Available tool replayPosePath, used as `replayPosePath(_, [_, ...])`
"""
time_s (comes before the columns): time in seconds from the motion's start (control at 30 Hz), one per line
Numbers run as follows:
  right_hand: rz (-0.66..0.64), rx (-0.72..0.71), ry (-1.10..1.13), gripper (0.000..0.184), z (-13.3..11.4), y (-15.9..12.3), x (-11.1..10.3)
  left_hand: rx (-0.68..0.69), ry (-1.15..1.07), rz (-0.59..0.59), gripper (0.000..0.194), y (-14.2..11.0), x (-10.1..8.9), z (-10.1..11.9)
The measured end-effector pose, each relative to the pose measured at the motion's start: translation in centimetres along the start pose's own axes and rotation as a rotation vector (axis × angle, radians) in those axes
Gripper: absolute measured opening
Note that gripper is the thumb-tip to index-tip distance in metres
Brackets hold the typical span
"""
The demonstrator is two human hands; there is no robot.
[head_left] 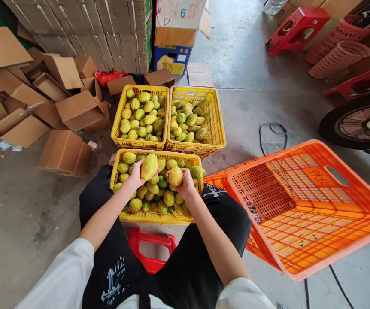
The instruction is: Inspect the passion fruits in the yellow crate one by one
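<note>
My left hand (138, 175) is closed around a large yellow-green lemon (149, 167), held over the front yellow crate (159, 218). To its right, my right hand (185, 182) grips a smaller, rounder yellow lemon (175, 176) at about the same height. Many more lemons (168, 198), from yellow to green, fill the crate beneath both hands. Fingers on the far side of each fruit are partly hidden.
Behind stand two more yellow crates of lemons, a left one (116, 128) and a less full right one (219, 118). A big orange crate (313, 206) lies tilted at right. Cardboard boxes (75, 109) are heaped at left. A red stool (153, 262) shows between my legs.
</note>
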State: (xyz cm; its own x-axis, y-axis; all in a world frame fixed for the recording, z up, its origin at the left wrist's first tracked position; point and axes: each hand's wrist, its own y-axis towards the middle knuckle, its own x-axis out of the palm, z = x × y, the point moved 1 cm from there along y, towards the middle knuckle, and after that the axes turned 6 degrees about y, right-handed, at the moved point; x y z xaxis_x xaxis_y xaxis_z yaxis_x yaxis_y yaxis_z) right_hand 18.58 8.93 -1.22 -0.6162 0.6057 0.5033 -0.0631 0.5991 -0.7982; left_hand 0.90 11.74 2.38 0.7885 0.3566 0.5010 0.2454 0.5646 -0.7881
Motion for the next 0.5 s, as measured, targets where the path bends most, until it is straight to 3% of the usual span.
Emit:
replayPosePath(0.2, [0.011,0.010,0.010,0.025,0.0,-1.1,0.8,0.020,0.033,-0.003,0.046,0.3,-0.6,0.4])
replayPosePath(0.4, [-0.147,-0.141,-0.016,0.015,-0.1,-2.5,1.5,0.051,0.180,0.039,0.032,0.4,-0.8,0.4])
replayPosePath(0.5, [-0.156,-0.158,-0.023,0.012,0.0,-2.4,1.5,0.056,0.186,0.040,0.030,0.4,-0.6,0.1])
